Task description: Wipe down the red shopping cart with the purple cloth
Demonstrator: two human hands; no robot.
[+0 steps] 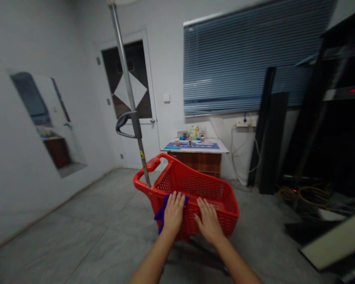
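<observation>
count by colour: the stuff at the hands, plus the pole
Red: 1, basket
Purple: 1, cloth under left hand
Silver: 1, pole standing in the basket
Total: 3
Right hand lies flat on the basket's near wall.

A purple cloth [160,213] is lying mostly hidden under the left hand [174,213]; a metal pole [129,92] is running past the top edge; tabletop items [192,134] are blurring beyond recognition.
</observation>
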